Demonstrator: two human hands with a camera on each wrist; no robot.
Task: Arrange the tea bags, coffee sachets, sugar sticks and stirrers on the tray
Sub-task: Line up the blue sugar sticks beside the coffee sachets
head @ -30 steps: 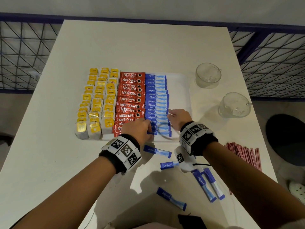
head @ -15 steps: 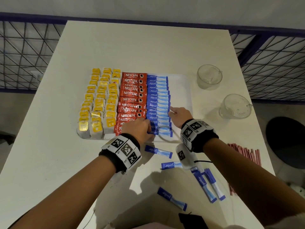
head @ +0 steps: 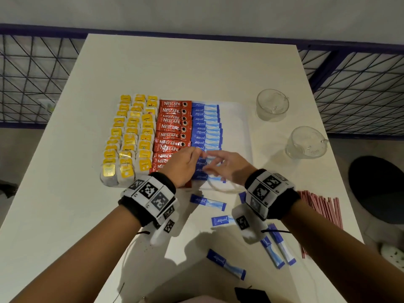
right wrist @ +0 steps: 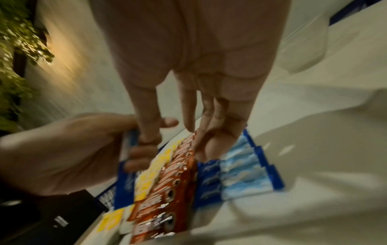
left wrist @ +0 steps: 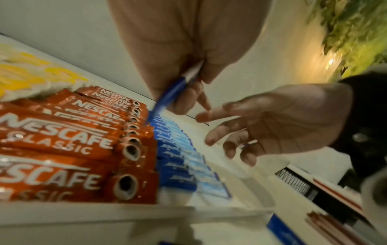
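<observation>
**Sugar sticks being squared into their column on the tray**

A blue sugar stick point(left wrist: 173, 92) is pinched in the curled fingers of the left hand point(head: 183, 165) above the near end of the blue column point(head: 206, 127), which lies on the white tray point(head: 238, 119) just right of the red coffee sachets point(head: 172, 127). The right hand point(head: 227, 167) is held beside it over the same column, its fingers spread and relaxed, nothing gripped. The yellow tea bags point(head: 131, 136) fill the left part of the tray; its right strip is bare.

The step is judged to be laying this stick into the row. It would best be lowered flat, its dark end lined up with the dark ends beside the sachets, and overlapped evenly on its neighbour while the column is steadied by the right fingertips, so that no stick is pushed askew.

More sugar sticks point(head: 207, 202) are scattered on the table point(head: 196, 68) near the tray's near edge, and the red stirrers point(head: 321, 206) lie well to the right, not yet placed. Two glass cups point(head: 272, 104) stand right of the tray.
</observation>
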